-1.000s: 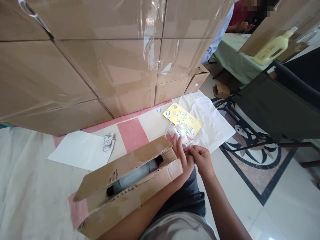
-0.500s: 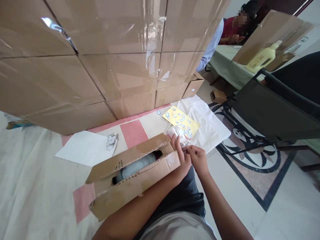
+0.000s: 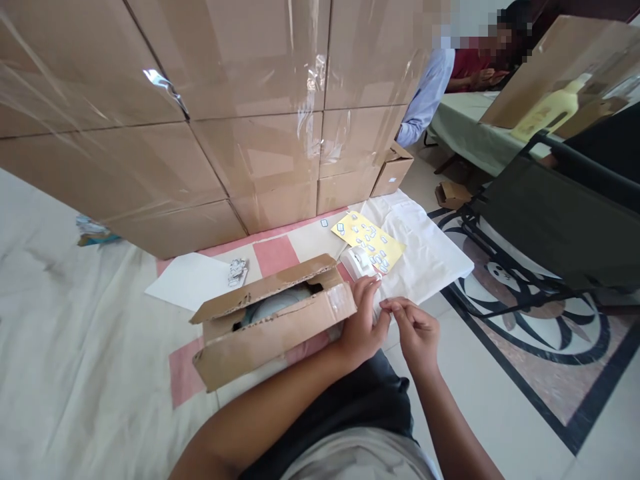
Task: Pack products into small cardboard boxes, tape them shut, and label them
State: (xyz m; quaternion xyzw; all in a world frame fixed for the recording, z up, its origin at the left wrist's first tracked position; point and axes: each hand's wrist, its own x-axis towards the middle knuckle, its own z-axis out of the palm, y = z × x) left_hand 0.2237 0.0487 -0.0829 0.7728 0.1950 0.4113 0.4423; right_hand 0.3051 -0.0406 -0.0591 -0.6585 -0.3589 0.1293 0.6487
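My left hand (image 3: 366, 323) reaches past the right end of a small cardboard box (image 3: 280, 347), its fingers and thumb apart. Its fingertips are at the near end of a white tape dispenser (image 3: 356, 261); whether they touch it I cannot tell. Just to the right, my right hand (image 3: 416, 332) is pinched closed, and what lies between its fingertips is too small to make out. The box has its long flaps raised, and a grey rounded object (image 3: 280, 302) shows in the gap. Beyond the dispenser lies a yellow sheet (image 3: 373, 235) with several small blue-edged paper pieces on it.
Stacked, taped cartons (image 3: 270, 150) stand along the far side. White paper (image 3: 185, 283) with crumpled scraps (image 3: 237, 272) lies left of the box. At right are a dark folding chair (image 3: 575, 207) and a table with a yellow bottle (image 3: 555, 110). Other people sit behind the cartons.
My hands have drawn apart, the right one shifting rightward, still pinched. The dispenser shows more fully as my left fingers have lowered from it. The whole view has turned slightly.
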